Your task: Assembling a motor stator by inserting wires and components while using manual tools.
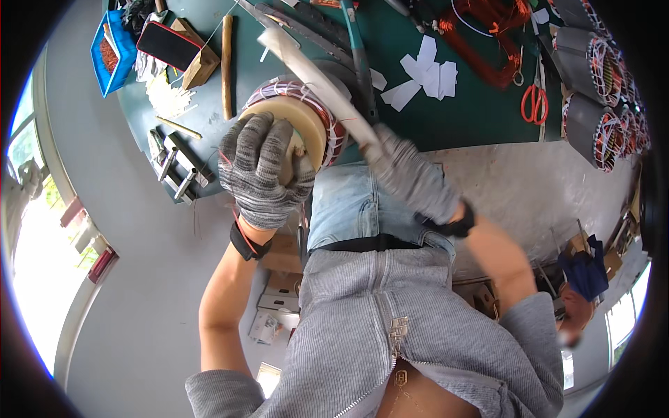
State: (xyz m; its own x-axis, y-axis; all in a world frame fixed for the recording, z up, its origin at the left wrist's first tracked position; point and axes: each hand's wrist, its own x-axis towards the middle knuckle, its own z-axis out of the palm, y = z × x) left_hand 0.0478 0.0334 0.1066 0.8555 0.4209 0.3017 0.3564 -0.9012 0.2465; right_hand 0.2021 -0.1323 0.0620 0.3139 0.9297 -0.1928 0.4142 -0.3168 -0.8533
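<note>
A motor stator (337,150) with red-brown windings laced in white cord stands at the near edge of the green table. Over its end lies a thick cream ring (315,132). My left hand (261,167), in a grey knitted glove, curls its fingers over the ring's rim and opening. A thin red wire runs by that hand and wrist. In my right hand (411,174), gloved alike and blurred, is the end of a long pale wooden stick (317,82). The stick slants up and left across the stator; whether it touches the windings I cannot tell.
Left on the table (481,118) are a blue tray (127,57), a phone (168,46), a wooden rod (227,66) and metal parts (182,166). To the right lie white paper pieces (425,75), orange wire coils (512,66), red-handled scissors (535,104) and several wound stators (589,132).
</note>
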